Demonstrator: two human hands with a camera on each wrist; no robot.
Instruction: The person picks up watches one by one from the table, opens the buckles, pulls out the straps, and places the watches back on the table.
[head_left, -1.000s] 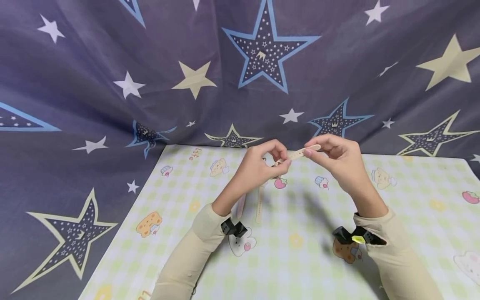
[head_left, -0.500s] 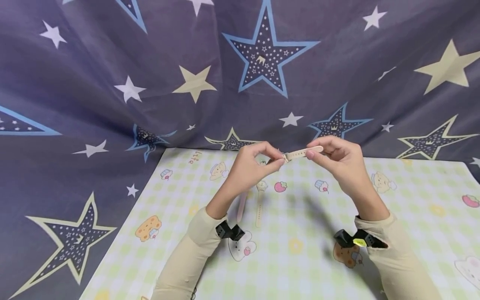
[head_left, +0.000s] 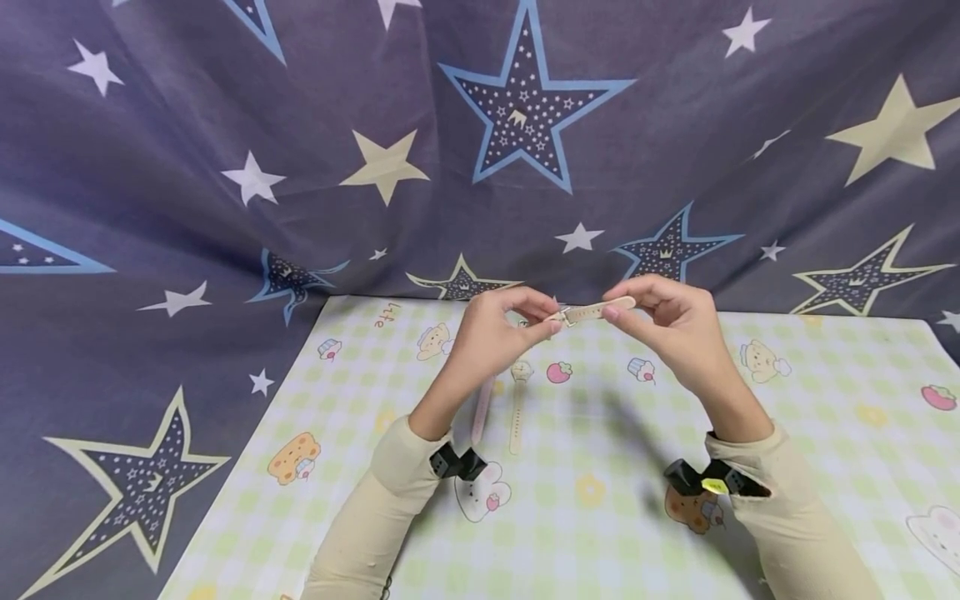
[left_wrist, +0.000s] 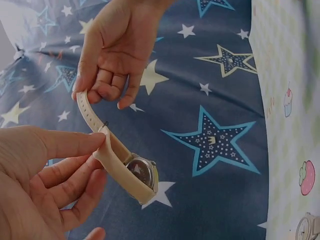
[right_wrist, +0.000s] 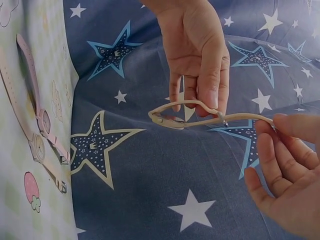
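A wristwatch with a beige strap is held up above the table between both hands. My left hand pinches it at the buckle end with thumb and index finger. The thumb and fingertips of my right hand pinch the holed strap's tip. In the left wrist view, the holed strap runs through the buckle area, and the watch case hangs in the loop below my left fingers. The right wrist view shows that loop side-on, with the buckle close by the left fingertips.
Two more watches lie on the checked tablecloth: one with a beige strap, one with a pink strap, partly behind the left hand. A dark curtain with stars hangs behind the table.
My left fingers have shifted slightly left along the watch, so the buckle now shows between the hands. The right hand keeps its pinch on the strap tip.
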